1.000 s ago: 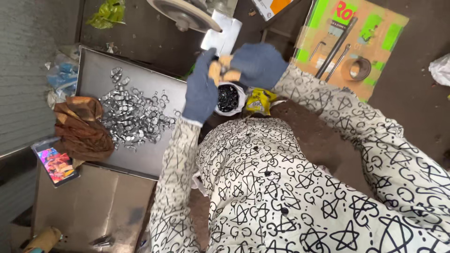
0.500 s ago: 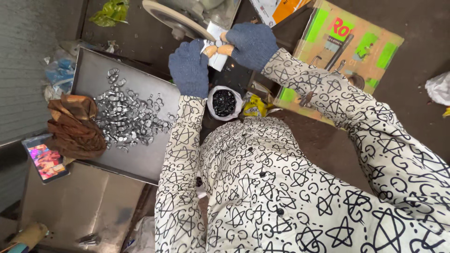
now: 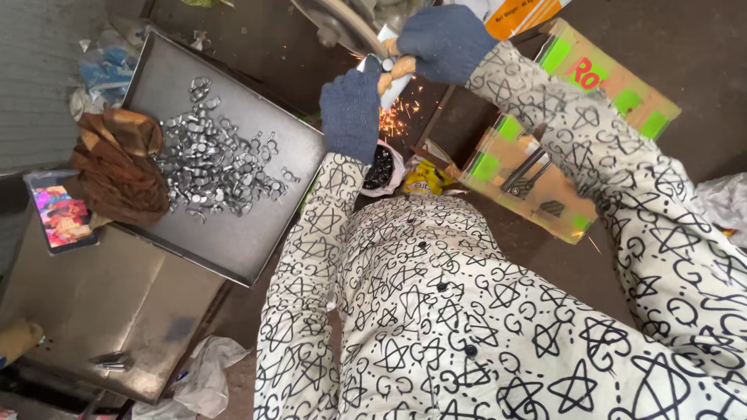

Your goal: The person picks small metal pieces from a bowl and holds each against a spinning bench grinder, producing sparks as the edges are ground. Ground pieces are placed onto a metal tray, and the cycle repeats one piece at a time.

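While sparks fly, both gloved hands, left hand (image 3: 352,109) and right hand (image 3: 445,40), pinch a small metal piece (image 3: 391,71) against the grinding wheel (image 3: 336,17); seemingly stiff, light, likely hot, best gripped by its far end

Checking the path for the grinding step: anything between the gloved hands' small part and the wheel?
Nothing visible. The left hand and right hand pinch the small part directly against the grinding wheel; sparks fall below the contact point. The cup of dark pieces sits lower, clear of it.
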